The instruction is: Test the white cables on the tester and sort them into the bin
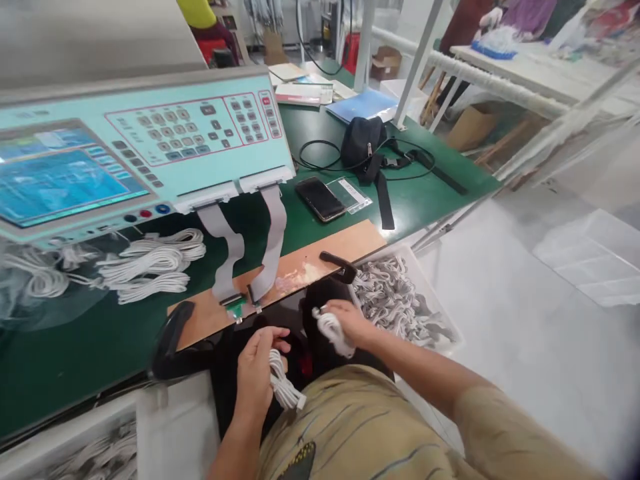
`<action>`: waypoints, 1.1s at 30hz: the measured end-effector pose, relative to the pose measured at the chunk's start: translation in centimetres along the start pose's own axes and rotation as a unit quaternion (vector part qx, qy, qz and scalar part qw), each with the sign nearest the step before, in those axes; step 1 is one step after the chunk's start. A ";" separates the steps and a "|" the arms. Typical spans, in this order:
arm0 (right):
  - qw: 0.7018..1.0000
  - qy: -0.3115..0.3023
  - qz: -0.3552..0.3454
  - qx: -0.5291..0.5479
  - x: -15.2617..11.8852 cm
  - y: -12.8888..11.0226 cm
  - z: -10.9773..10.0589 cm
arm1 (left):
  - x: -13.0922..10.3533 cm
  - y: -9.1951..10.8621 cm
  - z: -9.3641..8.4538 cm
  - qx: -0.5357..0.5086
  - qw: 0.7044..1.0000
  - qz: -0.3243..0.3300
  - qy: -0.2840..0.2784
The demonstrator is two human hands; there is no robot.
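My left hand (pixel 256 370) is closed around a bundle of white cable (pixel 286 381), whose lower end with a small connector hangs over my lap. In my right hand (pixel 349 322) is a second coiled white cable bundle (pixel 334 333), its plug end sticking out past the fingertips. Both hands are above my lap, just in front of a wooden board (pixel 295 277) at the table edge. On that board sit two small connector sockets, joined by grey ribbon cables (pixel 270 240) to a light-blue testing machine (pixel 200 133) with a screen and keys.
Right of my lap stands a white bin (pixel 453 333) full of cable bundles; another bin (pixel 143 433) is at lower left. Several white cable coils (pixel 155 263) lie on the green table (pixel 65 360). A phone (pixel 320 199) and a black pouch (pixel 361 143) lie farther back. Black clamps (pixel 173 333) grip the board.
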State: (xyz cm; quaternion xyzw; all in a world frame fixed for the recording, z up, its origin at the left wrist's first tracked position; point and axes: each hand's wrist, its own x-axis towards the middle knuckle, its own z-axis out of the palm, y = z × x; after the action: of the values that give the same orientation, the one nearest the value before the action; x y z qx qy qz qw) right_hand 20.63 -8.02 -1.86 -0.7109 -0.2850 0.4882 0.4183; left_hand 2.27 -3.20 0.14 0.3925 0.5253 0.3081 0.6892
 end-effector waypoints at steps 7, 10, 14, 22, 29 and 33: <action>0.981 0.093 0.013 -0.168 -0.6 4.8 -12.4 | -0.3 1.8 1.2 -0.179 0.980 -0.082 -0.008; 0.940 -0.029 -0.209 -0.267 -1.8 4.5 -9.3 | 0.8 1.4 1.2 -0.221 0.961 -0.161 -0.044; 0.830 -0.241 -0.431 -0.261 -4.8 1.6 -2.3 | 1.6 -0.3 1.7 -0.224 0.937 -0.250 -0.097; 0.755 -0.347 -0.487 -0.269 -4.5 1.5 2.0 | -1.6 -4.4 0.9 0.010 0.990 -0.124 -0.063; 0.827 -0.365 -0.366 -0.221 -4.4 2.3 2.8 | -5.8 -3.0 -4.1 0.108 0.975 -0.088 -0.175; 0.835 -0.306 -0.374 -0.262 -4.4 2.7 4.0 | -5.7 -4.2 -4.2 -0.007 0.986 -0.128 -0.110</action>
State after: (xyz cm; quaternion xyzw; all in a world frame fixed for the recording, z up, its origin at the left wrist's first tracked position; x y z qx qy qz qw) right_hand 15.28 -11.66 -2.88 -0.4475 -0.7600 0.3940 0.2588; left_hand -3.16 -9.12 -1.32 0.3482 0.4902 0.1758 0.7795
